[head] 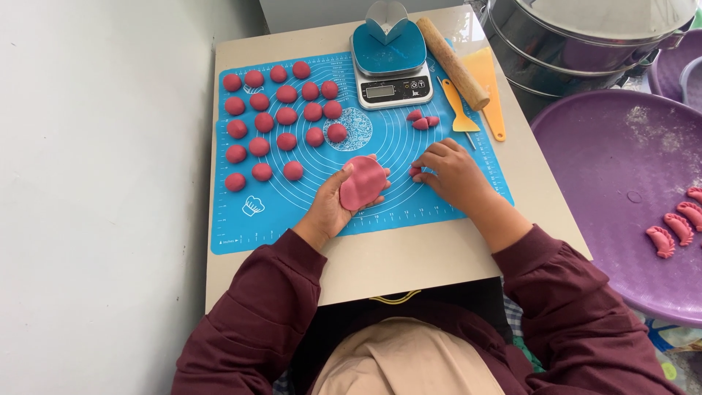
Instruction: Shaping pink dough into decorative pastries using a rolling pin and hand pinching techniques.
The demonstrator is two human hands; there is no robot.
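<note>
Small beige table [409, 263] against a pale wall, covered by a blue baking mat [292, 212] with printed circles and ruler marks.

Flat pink dough disc [363, 181] sits in the left hand [338, 205], centre of frame, just above the mat's lower edge. Palm up, fingers curled loosely around the disc's edge, thumb at its upper left rim.

Right hand [452, 174] is just right of the disc, palm down on the mat, fingertips bunched together and pinching a small pink dough bit [415, 172] at its left side.

Three small pink dough pieces [422, 119] lie on the mat above the right hand. About twenty pink dough balls [281, 117] sit in rows across the mat's upper left part, well apart from both hands.

Top centre: kitchen scale [391, 80] with a blue plate and a folded metal cutter [387, 22] on it. Right of the scale, a wooden rolling pin [452, 63] lying diagonally, a yellow plastic scraper [488, 80] and a yellow spatula [459, 110] touching the mat's right edge.

Right side of frame: big purple tray [614, 190] dusted with flour, holding pink crimped dumplings [676, 223] near the right edge. Metal steamer [585, 44] in the upper right corner. Both sleeves dark maroon.
</note>
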